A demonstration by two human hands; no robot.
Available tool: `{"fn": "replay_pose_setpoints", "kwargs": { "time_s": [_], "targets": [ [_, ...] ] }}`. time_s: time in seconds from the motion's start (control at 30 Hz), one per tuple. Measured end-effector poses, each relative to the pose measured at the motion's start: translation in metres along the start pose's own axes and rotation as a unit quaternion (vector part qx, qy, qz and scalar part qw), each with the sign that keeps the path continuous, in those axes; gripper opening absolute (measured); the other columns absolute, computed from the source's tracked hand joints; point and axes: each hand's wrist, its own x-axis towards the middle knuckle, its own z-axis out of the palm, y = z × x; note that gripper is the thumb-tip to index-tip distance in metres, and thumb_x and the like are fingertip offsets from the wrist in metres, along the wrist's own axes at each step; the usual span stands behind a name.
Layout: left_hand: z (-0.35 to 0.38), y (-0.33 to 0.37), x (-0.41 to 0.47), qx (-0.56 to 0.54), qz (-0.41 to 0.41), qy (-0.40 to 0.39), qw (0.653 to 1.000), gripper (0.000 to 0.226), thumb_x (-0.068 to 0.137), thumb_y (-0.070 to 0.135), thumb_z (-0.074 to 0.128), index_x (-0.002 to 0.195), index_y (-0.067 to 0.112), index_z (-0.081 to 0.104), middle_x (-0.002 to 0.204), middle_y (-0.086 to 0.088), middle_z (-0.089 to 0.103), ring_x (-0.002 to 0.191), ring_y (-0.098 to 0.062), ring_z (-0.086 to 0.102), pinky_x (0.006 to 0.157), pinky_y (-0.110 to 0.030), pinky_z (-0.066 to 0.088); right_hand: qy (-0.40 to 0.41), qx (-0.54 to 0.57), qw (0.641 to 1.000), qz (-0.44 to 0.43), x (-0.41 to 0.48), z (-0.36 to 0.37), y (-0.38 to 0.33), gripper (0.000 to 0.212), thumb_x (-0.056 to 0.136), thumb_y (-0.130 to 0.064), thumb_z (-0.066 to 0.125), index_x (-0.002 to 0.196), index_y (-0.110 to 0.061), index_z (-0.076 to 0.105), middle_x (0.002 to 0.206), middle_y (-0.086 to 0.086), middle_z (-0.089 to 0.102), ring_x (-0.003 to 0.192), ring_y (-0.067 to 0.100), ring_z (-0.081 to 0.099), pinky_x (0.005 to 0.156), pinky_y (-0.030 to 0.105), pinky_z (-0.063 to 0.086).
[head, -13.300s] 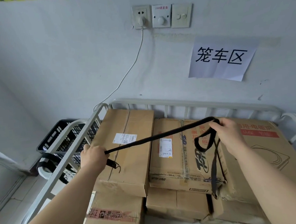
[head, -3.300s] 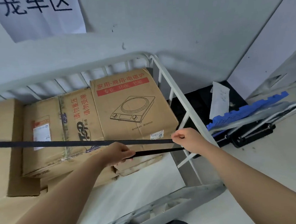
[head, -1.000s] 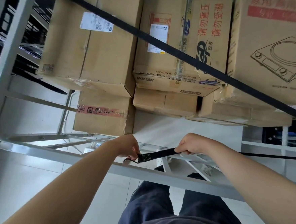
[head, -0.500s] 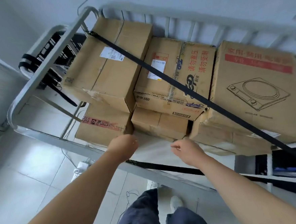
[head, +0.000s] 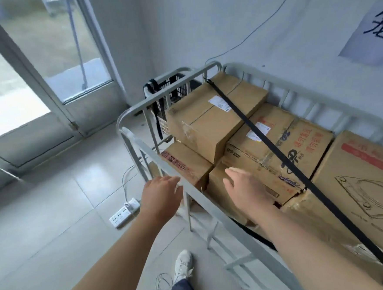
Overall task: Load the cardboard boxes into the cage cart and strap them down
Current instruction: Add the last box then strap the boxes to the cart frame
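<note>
White power strip (head: pixel 124 213) just lying on the tiled floor (head: pixel 55 222), glass door (head: pixel 45 71) off to the left, paper sign (head: pixel 368 30) at the wall's right edge, thin cable (head: pixel 257 29) trailing down it.

Grey cage cart (head: pixel 150 155), stacked cardboard boxes (head: pixel 207 119) inside, tiled floor (head: pixel 54 211) beneath

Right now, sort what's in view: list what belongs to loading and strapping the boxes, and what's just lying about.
Part of the job:
- cardboard boxes, stacked in the cart
- cage cart
- black strap, running diagonally over the boxes

Just lying about:
- power strip on the floor
- black crate behind the cart
- paper sign on the wall
</note>
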Motion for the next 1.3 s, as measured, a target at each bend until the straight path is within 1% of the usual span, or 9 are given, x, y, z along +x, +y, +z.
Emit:
{"fn": "replay_pose_setpoints", "kwargs": {
  "time_s": [0.2,0.27,0.33,0.43,0.53,0.67,0.77,1.07,1.3],
  "targets": [
    [-0.030,-0.085,-0.058,0.005,-0.128,0.021,0.991,0.029,0.093,0.033,0.051,0.114,0.023,0.068,0.110,0.001,0.070,0.103,-0.027,0.061,0.086,-0.034,0.045,-0.020,0.006,0.996,-0.092,0.021,0.024,-0.090,0.029,0.096,-0.025,0.041,0.111,-0.010,0.062,0.115,0.005,0.062,0.110,0.024,0.054,0.086,0.035,0.047],
    [-0.038,-0.115,-0.068,0.018,-0.163,0.018,0.986,0.029,0.093,0.034,0.051,0.112,0.022,0.069,0.107,0.000,0.071,0.101,-0.027,0.062,0.083,-0.034,0.046,-0.032,0.000,0.993,-0.115,0.031,0.034,-0.118,0.021,0.095,-0.025,0.041,0.094,-0.013,0.059,0.095,0.002,0.060,0.095,0.023,0.055,0.070,0.032,0.043],
    [-0.045,-0.142,-0.069,0.025,-0.181,0.024,0.983,0.029,0.093,0.035,0.049,0.112,0.023,0.068,0.109,0.000,0.070,0.102,-0.026,0.062,0.084,-0.034,0.047,-0.032,-0.011,0.990,-0.135,0.043,0.041,-0.144,0.019,0.094,-0.026,0.041,0.089,-0.014,0.056,0.088,-0.001,0.056,0.087,0.021,0.054,0.063,0.029,0.037],
    [-0.056,-0.174,-0.051,0.017,-0.177,0.033,0.984,0.033,0.094,0.035,0.047,0.122,0.026,0.064,0.117,0.002,0.068,0.107,-0.025,0.060,0.088,-0.033,0.044,-0.030,-0.027,0.989,-0.144,0.066,0.049,-0.177,0.022,0.096,-0.027,0.041,0.094,-0.015,0.059,0.094,-0.002,0.059,0.090,0.020,0.055,0.065,0.029,0.040],
    [-0.071,-0.201,-0.015,0.020,-0.136,0.044,0.989,0.032,0.095,0.035,0.045,0.118,0.025,0.065,0.113,0.002,0.069,0.103,-0.025,0.061,0.085,-0.032,0.044,-0.026,-0.025,0.993,-0.114,0.093,0.049,-0.205,0.023,0.097,-0.026,0.038,0.097,-0.014,0.058,0.096,-0.002,0.059,0.090,0.019,0.055,0.065,0.029,0.037],
    [-0.094,-0.225,0.046,0.019,-0.068,0.064,0.995,0.030,0.094,0.035,0.044,0.107,0.023,0.068,0.100,0.002,0.070,0.092,-0.026,0.062,0.077,-0.031,0.043,-0.004,-0.027,0.998,-0.052,0.125,0.037,-0.230,0.032,0.099,-0.025,0.038,0.115,-0.009,0.061,0.118,0.004,0.061,0.111,0.021,0.055,0.088,0.033,0.047],
    [-0.106,-0.233,0.091,0.019,-0.017,0.062,0.998,0.029,0.093,0.035,0.044,0.108,0.023,0.067,0.102,0.002,0.070,0.093,-0.026,0.063,0.078,-0.032,0.044,0.016,-0.023,0.999,-0.018,0.148,0.027,-0.236,0.035,0.100,-0.027,0.038,0.122,-0.010,0.059,0.126,0.003,0.059,0.117,0.019,0.052,0.093,0.032,0.045],
    [-0.104,-0.230,0.239,-0.011,0.049,0.047,0.998,0.029,0.095,0.034,0.043,0.107,0.022,0.066,0.105,0.003,0.069,0.098,-0.025,0.061,0.081,-0.032,0.041,0.071,-0.030,0.997,0.029,0.259,0.008,-0.214,0.034,0.100,-0.029,0.039,0.121,-0.012,0.060,0.124,0.002,0.061,0.112,0.018,0.055,0.091,0.031,0.049],
    [-0.093,-0.233,0.363,-0.020,0.012,0.018,1.000,0.031,0.095,0.034,0.044,0.114,0.020,0.064,0.108,0.000,0.068,0.098,-0.022,0.062,0.083,-0.032,0.045,0.066,-0.014,0.997,0.029,0.374,-0.004,-0.188,0.033,0.099,-0.028,0.039,0.118,-0.013,0.061,0.123,-0.001,0.061,0.113,0.017,0.054,0.089,0.032,0.050]
  ]
}}
